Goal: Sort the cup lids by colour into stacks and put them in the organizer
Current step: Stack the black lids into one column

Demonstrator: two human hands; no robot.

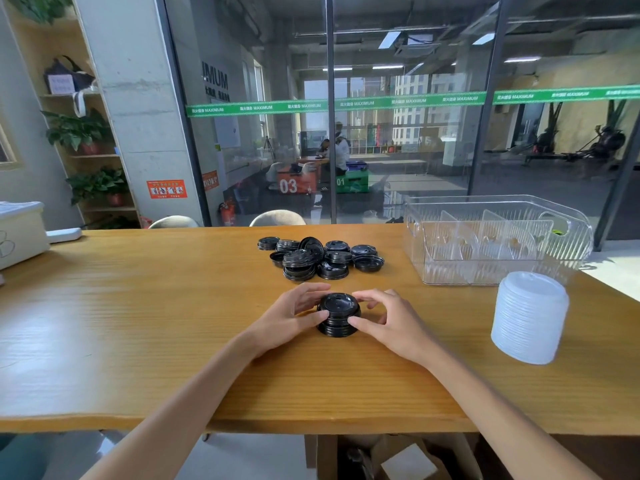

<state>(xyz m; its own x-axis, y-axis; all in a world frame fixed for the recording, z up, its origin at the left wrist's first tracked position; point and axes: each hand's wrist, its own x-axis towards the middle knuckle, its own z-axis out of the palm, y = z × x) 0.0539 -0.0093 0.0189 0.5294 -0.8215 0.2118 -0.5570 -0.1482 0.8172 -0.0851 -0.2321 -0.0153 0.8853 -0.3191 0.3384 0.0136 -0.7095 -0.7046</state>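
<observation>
Centrally, a short stack of black plastic cup lids [338, 315] stood on the long honey-coloured wooden table [138, 323], with both hands closed around it. The left hand [291, 315] gripped its left side, thumb low against the stack and fingers curled over the far rim; the right hand [384, 318] gripped the right side, thumb at the front and fingers bent over the top edge. Just beyond lay a loose heap of black plastic lids [320, 258], apart from the held stack, some flat, some tilted on their neighbours. To the right of the heap, a clear ribbed plastic organizer with upright dividers [498, 244] sat at the table's far right corner, its compartments showing no lids. A tall stack of white translucent lids [530, 317] stood nearer, just in front of the organizer and close to the table's right edge. Bare wood stretched wide to the left of the hands and between the forearms and the table's near edge. At the far left edge rested a white plastic box [20, 233], well apart from everything else.
</observation>
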